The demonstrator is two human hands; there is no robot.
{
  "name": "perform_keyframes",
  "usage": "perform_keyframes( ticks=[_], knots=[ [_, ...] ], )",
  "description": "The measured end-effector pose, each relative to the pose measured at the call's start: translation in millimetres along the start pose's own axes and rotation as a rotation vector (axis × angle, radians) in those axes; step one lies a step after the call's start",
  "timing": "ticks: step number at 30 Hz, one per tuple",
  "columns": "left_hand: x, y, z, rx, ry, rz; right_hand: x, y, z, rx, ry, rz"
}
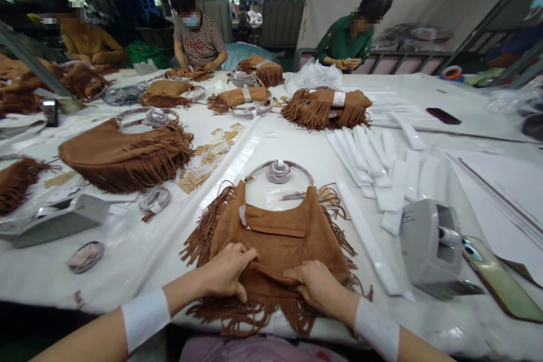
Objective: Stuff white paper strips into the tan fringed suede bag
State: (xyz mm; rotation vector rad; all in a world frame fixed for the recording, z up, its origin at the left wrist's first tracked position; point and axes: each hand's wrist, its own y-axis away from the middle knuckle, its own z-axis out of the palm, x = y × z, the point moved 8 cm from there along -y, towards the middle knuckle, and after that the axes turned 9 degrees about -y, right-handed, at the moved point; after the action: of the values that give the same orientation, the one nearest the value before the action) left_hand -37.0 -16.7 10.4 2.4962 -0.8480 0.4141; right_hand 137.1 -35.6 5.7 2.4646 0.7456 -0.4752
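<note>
A brown fringed handbag [278, 243] lies flat on the white table in front of me, its handle and a wrapped coiled strap [279, 171] pointing away. A zipper runs across its upper face. My left hand [231, 271] presses on the bag's lower left part, thumb and fingers closed around a fold of the material. On the lower right, my right hand [311, 283] pinches the same raised fold. Fringe hangs out beneath both hands and along the sides. White wraps circle both my wrists.
Grey tape dispensers [432, 246] stand right and left. White strips [394, 181] and a phone [503, 280] lie to the right. Another fringed bag [127, 153], paper tags [207, 158] and a coiled strap [85, 256] are on the left. Several co-workers [199, 39] work across the table.
</note>
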Motion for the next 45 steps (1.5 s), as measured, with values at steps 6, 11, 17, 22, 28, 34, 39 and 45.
perform_keyframes(
  ticks=[6, 11, 17, 22, 28, 34, 39, 45],
  knots=[
    [-13, 18, 12.0, 0.144, 0.112, 0.119, 0, 0, 1, -0.008, -0.043, 0.014],
    [-15, 15, 11.1, 0.166, 0.005, 0.270, 1, 3, 3, 0.020, -0.049, 0.018],
    [10, 23, 1.5, 0.343, -0.208, 0.139, 2, 4, 6, 0.052, -0.064, 0.007],
    [45, 32, 6.2, 0.616, -0.347, 0.133, 4, 9, 10, 0.110, -0.020, -0.030],
    [48, 40, 18.4, 0.712, -0.344, 0.187, -5, 16, 13, 0.118, 0.084, -0.138],
    [33, 22, 20.6, 0.386, -0.221, 0.165, -11, 16, 5, 0.069, 0.002, -0.161],
    [20, 0, 11.8, 0.188, -0.023, 0.122, -10, 12, 4, 0.048, -0.024, -0.098],
    [17, -6, 13.5, 0.150, -0.020, 0.081, -7, 10, 2, 0.101, 0.068, -0.029]
  ],
)
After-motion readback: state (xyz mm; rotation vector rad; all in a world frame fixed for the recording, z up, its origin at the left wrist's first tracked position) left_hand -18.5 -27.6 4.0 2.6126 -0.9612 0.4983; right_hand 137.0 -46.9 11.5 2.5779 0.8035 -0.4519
